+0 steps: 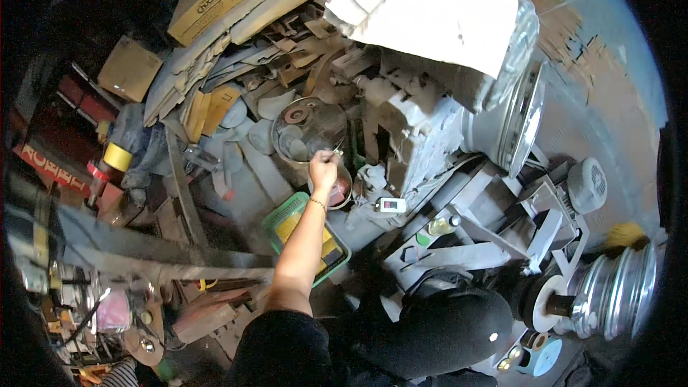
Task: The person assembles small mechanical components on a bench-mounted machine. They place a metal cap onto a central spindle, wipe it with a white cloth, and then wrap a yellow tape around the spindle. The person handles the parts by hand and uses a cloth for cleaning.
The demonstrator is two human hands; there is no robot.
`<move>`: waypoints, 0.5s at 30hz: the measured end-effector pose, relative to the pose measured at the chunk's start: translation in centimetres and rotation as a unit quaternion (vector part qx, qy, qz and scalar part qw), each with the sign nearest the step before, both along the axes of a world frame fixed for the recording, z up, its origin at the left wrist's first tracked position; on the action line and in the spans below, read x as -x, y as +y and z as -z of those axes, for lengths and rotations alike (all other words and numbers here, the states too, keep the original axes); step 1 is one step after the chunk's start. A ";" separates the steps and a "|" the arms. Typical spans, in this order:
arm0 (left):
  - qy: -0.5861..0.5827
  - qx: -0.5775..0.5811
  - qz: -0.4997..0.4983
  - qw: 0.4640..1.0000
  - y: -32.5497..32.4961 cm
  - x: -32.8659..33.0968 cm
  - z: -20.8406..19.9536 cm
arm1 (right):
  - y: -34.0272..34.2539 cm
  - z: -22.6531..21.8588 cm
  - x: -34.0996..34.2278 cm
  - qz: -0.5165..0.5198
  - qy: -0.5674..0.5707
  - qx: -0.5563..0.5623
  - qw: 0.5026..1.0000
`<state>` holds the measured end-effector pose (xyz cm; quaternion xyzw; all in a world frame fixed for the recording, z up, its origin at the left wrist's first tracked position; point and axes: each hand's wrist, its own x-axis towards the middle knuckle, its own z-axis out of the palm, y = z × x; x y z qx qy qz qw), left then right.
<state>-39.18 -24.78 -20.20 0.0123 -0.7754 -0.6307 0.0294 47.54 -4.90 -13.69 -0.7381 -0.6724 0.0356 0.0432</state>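
My left arm reaches forward from a black sleeve, a thin bracelet on its wrist. My left hand (pixel 324 165) is closed in a pinch at its right side on a small thing too tiny to make out. Just beyond it lies a dark round pan (pixel 328 120) with several discs in it, one reddish-brown (pixel 297 116). Beneath the hand, to its right, is a small round tub (pixel 350 190) with reddish contents, partly hidden by the wrist. A green plastic basket (pixel 274 216) with something yellow inside lies under my forearm. My right hand is out of view.
Right of the tub are a small white device (pixel 390 205) and a dusty metal block (pixel 423 143) under a white cloth (pixel 437 11). Shiny wheel rims (pixel 529 118) and a grey motor (pixel 588 185) stand right. Scrap and cardboard boxes (pixel 129 68) crowd the far left. A black rounded shape (pixel 444 326) is near.
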 end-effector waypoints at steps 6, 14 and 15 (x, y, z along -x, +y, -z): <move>0.123 0.149 -0.080 0.978 6.7 7.0 0.2 | -1.2 0.1 -0.7 0.043 -0.032 0.066 0.996; 0.005 -0.130 0.024 0.991 4.4 5.3 -0.3 | -2.9 0.1 -1.3 0.091 0.062 0.059 0.992; -0.054 -0.305 0.013 0.951 4.3 2.7 -0.2 | -3.2 -0.1 -1.0 0.121 0.048 0.052 0.990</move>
